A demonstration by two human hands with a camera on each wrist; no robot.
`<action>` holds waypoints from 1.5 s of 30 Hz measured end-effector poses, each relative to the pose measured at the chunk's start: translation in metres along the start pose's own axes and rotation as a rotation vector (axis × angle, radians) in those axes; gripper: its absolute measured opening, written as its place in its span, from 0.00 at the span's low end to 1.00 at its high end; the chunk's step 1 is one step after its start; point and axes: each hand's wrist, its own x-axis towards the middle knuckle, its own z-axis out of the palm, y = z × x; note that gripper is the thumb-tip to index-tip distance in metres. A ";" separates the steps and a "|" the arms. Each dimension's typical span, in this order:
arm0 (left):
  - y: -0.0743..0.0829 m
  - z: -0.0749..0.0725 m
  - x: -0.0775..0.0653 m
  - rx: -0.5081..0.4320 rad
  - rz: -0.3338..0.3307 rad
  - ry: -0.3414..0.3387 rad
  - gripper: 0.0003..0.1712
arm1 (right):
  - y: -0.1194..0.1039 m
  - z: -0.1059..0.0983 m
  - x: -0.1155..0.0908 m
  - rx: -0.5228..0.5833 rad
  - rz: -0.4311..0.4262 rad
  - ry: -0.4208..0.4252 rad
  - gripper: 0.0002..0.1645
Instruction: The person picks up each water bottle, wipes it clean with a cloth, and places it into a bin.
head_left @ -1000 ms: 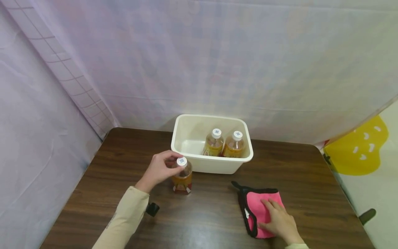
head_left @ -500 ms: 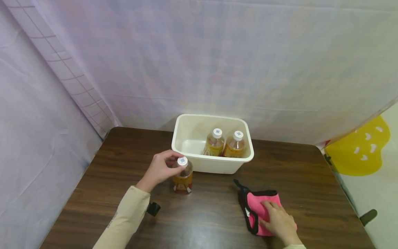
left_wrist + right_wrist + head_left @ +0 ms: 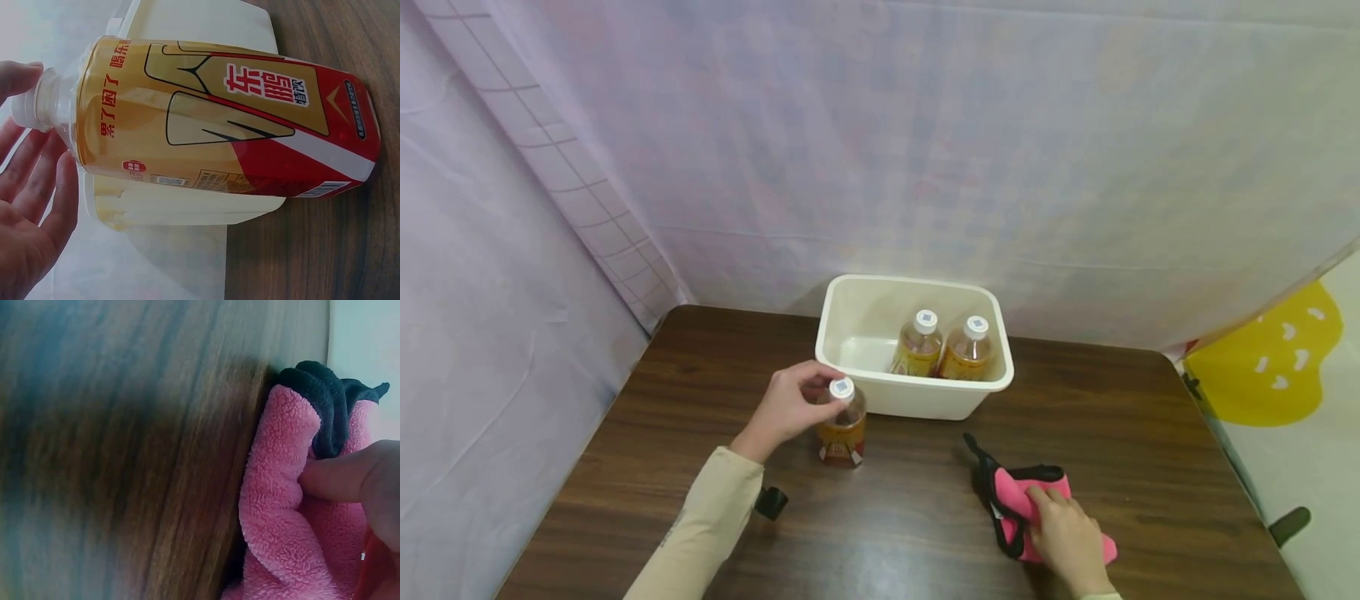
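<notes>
My left hand [image 3: 790, 407] pinches the white cap of a drink bottle [image 3: 842, 433], which stands upright on the table right in front of a white bin. In the left wrist view the bottle's gold and red label [image 3: 219, 119] fills the middle, and my thumb and fingers are about the cap at the left. At the right of the table, my right hand [image 3: 1067, 533] grips a pink fleecy cloth with black edging [image 3: 1017, 497]. The cloth is bunched up under the fingers. My thumb presses into a fold of it in the right wrist view, where most of the other fingers are hidden.
The white bin [image 3: 917, 400] stands at the back of the brown wooden table [image 3: 895, 525]. Two similar bottles with white caps, a left one [image 3: 917, 348] and a right one [image 3: 966, 350], stand in its right part. Pale curtains [image 3: 925, 167] hang behind.
My right hand has gathered the cloth: it lay flatter before and is now bunched, with its near right part folded up. The left hand and its bottle have stayed in place.
</notes>
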 end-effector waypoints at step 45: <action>-0.001 0.005 -0.001 -0.012 0.075 0.030 0.14 | -0.145 -0.019 0.069 1.063 -0.061 0.206 0.17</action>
